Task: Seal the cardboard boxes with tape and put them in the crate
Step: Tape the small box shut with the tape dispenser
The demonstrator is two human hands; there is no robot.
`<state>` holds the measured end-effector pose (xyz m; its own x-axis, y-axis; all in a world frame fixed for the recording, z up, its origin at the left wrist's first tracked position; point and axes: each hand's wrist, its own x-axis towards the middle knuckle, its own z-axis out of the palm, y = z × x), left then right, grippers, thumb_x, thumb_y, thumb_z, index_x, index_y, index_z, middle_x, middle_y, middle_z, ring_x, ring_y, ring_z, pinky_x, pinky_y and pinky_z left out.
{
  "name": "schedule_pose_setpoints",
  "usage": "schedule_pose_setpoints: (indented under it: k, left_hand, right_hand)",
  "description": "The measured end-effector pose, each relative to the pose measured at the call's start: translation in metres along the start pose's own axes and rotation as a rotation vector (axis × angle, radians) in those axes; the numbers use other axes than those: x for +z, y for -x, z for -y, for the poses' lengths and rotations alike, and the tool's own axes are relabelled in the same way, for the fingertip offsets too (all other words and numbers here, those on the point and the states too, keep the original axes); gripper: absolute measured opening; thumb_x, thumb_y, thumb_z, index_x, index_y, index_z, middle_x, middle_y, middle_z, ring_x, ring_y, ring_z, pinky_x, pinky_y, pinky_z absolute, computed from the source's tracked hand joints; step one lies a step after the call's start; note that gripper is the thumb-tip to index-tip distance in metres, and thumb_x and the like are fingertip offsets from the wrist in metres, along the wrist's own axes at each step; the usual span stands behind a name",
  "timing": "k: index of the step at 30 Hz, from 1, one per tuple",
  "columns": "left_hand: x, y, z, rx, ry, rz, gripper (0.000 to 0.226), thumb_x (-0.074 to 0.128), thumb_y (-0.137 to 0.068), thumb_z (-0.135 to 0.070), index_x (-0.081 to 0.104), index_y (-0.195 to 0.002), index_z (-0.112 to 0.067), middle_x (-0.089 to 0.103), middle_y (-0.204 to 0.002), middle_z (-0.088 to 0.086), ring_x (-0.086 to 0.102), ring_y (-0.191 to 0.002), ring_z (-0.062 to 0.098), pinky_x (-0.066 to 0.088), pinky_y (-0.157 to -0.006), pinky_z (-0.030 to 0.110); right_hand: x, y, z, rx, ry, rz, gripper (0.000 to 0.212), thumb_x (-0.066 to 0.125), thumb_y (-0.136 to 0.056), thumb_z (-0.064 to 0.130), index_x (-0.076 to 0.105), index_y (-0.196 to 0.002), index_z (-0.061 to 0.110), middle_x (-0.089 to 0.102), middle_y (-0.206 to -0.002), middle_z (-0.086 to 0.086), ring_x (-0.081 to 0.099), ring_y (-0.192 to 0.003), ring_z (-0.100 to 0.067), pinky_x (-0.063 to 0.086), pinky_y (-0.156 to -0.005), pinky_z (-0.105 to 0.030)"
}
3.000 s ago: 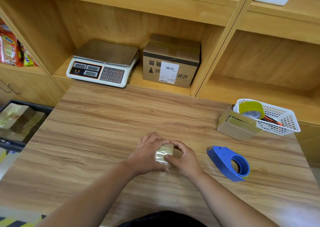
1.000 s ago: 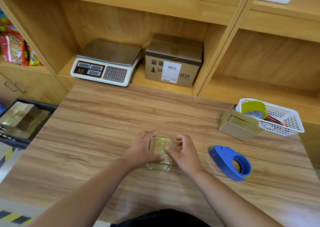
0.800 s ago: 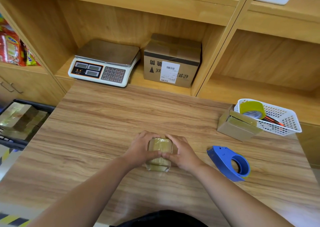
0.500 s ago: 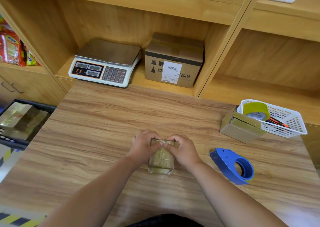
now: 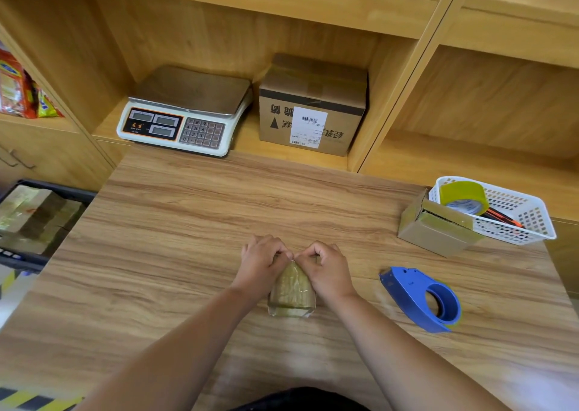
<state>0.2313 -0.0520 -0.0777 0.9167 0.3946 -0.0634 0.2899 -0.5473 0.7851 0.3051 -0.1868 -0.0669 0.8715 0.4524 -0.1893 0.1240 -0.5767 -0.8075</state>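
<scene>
Pressing tape [image 5: 293,280] onto small box [image 5: 290,309] mid-table: left hand [image 5: 261,265] & right hand [image 5: 326,269] curl fingers, pinching its 12 o'clock edge. Sealing step prob. near done. Next: firm grip, carry to crate [image 5: 62,190] at 9 o'clock.

Single wide-angle view from a camera worn on the person's head, looking forward and steeply down over a wooden table [image 5: 188,222].

The camera sits close above the near table edge: both forearms enter from the bottom of the frame, and the left hand [image 5: 261,263] and right hand [image 5: 326,269] meet on a small taped box [image 5: 291,291] just below centre. The table's far edge crosses mid-frame, and wooden shelving [image 5: 203,34], seen front-on, fills the top half. Straight lines bow toward the corners. A dark crate [image 5: 62,189] is cut off by the left edge; a white basket [image 5: 529,222] sits near the right edge.
</scene>
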Motion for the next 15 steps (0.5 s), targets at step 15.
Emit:
schedule_pose_setpoints:
  k: [15]
  left_hand:
    - [-0.0001,0.0052,-0.0016,-0.039,-0.011,-0.044,0.018,0.051,-0.094,-0.023,0.063,-0.084,-0.032,0.057,-0.088,-0.016,0.039,-0.097,0.010,0.018,-0.077,0.023]
  right_hand:
    - [-0.0039,0.0042,0.0042,-0.054,0.025,0.005,0.020,0.059,-0.093,0.023,0.071,-0.080,0.012,0.066,-0.070,0.004,0.059,-0.068,-0.012,0.045,-0.067,-0.028]
